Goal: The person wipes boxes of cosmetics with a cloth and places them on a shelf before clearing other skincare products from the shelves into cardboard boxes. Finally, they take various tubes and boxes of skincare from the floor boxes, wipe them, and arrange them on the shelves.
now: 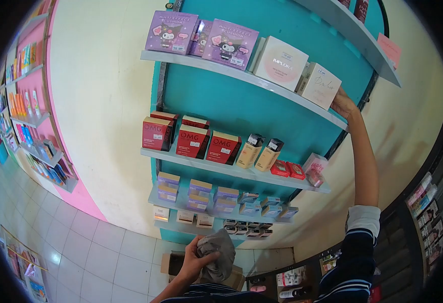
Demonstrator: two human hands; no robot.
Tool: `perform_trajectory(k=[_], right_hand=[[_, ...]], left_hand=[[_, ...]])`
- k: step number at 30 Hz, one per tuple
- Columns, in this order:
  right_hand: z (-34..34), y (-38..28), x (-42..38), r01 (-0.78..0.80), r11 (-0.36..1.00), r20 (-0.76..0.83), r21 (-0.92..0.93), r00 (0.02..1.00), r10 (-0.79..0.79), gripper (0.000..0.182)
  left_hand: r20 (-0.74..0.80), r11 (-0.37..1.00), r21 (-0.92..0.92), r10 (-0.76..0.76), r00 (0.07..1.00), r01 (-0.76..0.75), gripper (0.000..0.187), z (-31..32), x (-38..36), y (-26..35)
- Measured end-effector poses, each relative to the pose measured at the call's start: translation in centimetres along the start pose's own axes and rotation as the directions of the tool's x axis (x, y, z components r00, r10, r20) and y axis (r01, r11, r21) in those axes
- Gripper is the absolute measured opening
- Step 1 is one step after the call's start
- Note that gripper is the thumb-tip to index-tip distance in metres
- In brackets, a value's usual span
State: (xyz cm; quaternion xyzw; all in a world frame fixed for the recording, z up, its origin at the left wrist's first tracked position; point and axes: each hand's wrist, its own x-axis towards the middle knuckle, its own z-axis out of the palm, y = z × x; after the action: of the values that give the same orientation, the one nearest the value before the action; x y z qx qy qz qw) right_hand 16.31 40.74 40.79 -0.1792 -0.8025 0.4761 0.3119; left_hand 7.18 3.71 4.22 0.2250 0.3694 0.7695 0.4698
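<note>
A teal panel (181, 91) carrying grey shelves stands against a cream wall (100, 101), above a pale tiled floor (95, 267). Nearest, low in the view, the left hand (197, 256) has its grip closed on a bunched grey cloth (219, 252), thumb pressed over the front, perhaps gathered so that the loose folds stay in one small wad. An open cardboard box (166, 263) sits on the floor behind that hand. Up on the right, the other arm reaches to the end of the top shelf (196, 61), where the right hand (344, 104) is at the right edge of a cream box (320, 86); its fingers are partly hidden behind, so I cannot tell whether that grip holds the box. Left of it stand a white box (280, 63) and purple boxes (172, 33), fronts outward, likely so names and price stickers read easily. Below, red boxes (193, 142) stand in spaced groups, and smaller lilac boxes (200, 188) are stacked, probably to save room. Far left is pink-backed shelving (32, 120).
</note>
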Motion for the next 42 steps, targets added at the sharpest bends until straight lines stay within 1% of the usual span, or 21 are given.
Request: perform_trajectory(k=[3,18,21,22,23,24,25,26,27,28,29,30,31,32,33,34,35,37,39,40,42], right_hand=[[0.8,-0.6,-0.6,-0.006,1.0,-0.038,0.025,0.999,0.007,0.051],[0.3,-0.2,-0.8,0.033,0.999,0.023,-0.017,0.999,-0.032,0.05],[-1.0,0.1,-1.3,0.065,0.991,-0.037,-0.116,0.997,-0.07,0.046],[-0.9,-0.9,-2.9,0.115,0.94,-0.118,-0.32,0.98,-0.16,0.044],[-0.7,-1.5,-4.5,0.139,0.845,-0.175,-0.516,0.949,-0.262,0.041],[-0.9,-1.1,-6.3,0.263,0.838,-0.302,-0.478,0.847,-0.438,0.039],[-0.9,-0.4,-8.9,0.384,0.802,-0.428,-0.457,0.696,-0.577,0.037],[1.7,0.3,-12.3,0.452,0.744,-0.572,-0.492,0.477,-0.668,0.033],[4.7,2.0,-15.1,0.384,0.662,-0.62,-0.644,0.245,-0.745,0.028],[8.4,4.0,-18.1,0.328,0.691,-0.659,-0.644,0.222,-0.719,0.026],[9.9,9.5,-20.9,0.618,0.664,-0.589,-0.42,0.371,-0.718,0.034],[15.1,11.4,-23.4,0.565,0.784,-0.419,-0.258,0.665,-0.618,0.05],[20.2,13.3,-26.0,0.378,0.91,-0.156,-0.172,0.901,-0.404,0.067],[25.3,15.1,-28.5,0.181,0.959,0.093,-0.218,0.982,-0.164,0.084],[28.6,15.9,-30.8,-0.075,0.972,0.195,-0.224,0.974,0.12,0.089],[30.8,17.1,-32.7,-0.202,0.979,0.036,0.009,0.979,0.201,0.086],[32.8,18.7,-34.9,-0.29,0.923,-0.109,0.255,0.939,0.325,0.084],[34.4,22.6,-38.9,-0.368,0.854,-0.218,0.366,0.859,0.464,0.082],[34.6,23.7,-41.4,-0.54,0.756,-0.188,0.371,0.753,0.63,0.074],[35.2,24.8,-43.2,-0.558,0.711,-0.204,0.429,0.706,0.678,0.074],[37.2,27.9,-47.1,-0.754,0.592,-0.211,0.283,0.554,0.806,0.067]], left_hand=[[-0.001,1.0,-0.004,-0.012,1.0,0.012,0.038,0.1,0.1,0.1],[-0.014,0.999,-0.008,-0.037,0.999,0.037,0.037,0.3,-0.3,0.9],[-0.021,0.999,-0.009,-0.043,0.999,0.043,0.037,0.2,-0.4,1.0],[-0.028,0.999,-0.012,-0.05,0.998,0.049,0.037,0.1,-0.5,1.2],[-0.028,0.998,-0.009,-0.056,0.998,0.056,0.037,0.0,-0.6,1.2],[-0.029,1.0,-0.002,-0.026,0.999,0.026,0.035,-0.2,-0.6,1.3],[-0.029,1.0,0.007,0.001,1.0,-0.001,0.034,-0.4,-0.6,1.4],[-0.027,1.0,0.011,-0.006,1.0,0.007,0.034,-0.5,-0.5,1.5],[-0.03,0.999,0.051,0.013,0.999,-0.012,0.034,-0.7,-0.3,1.4],[-0.037,0.995,0.095,0.025,0.999,-0.021,0.034,-0.8,-0.4,1.3],[-0.048,0.994,0.108,-0.002,0.999,0.007,0.034,-0.8,-0.3,1.1],[-0.013,0.977,0.215,-0.002,1.0,0.005,0.035,-0.6,-0.1,1.0],[0.022,0.946,0.323,-0.02,1.0,0.012,0.035,-0.4,0.1,0.7],[0.037,0.939,0.334,-0.096,0.995,0.078,0.034,-0.2,0.1,0.0],[0.05,0.926,0.346,-0.178,0.983,0.15,0.033,-0.3,0.2,-1.2],[0.02,0.894,0.368,-0.285,0.958,0.258,0.033,-1.1,0.2,-2.9],[-0.017,0.845,0.386,-0.396,0.918,0.371,0.035,-2.1,-0.1,-4.9],[-0.02,0.762,0.171,-0.632,0.775,0.625,0.037,-3.1,-1.4,-7.8],[0.022,0.66,0.389,-0.704,0.71,0.643,0.041,-4.1,-2.5,-10.2],[0.0,0.593,0.423,-0.756,0.654,0.685,0.041,-5.0,-2.8,-11.7],[-0.048,0.348,0.562,-0.892,0.45,0.75,0.046,-7.5,-3.7,-15.7]])
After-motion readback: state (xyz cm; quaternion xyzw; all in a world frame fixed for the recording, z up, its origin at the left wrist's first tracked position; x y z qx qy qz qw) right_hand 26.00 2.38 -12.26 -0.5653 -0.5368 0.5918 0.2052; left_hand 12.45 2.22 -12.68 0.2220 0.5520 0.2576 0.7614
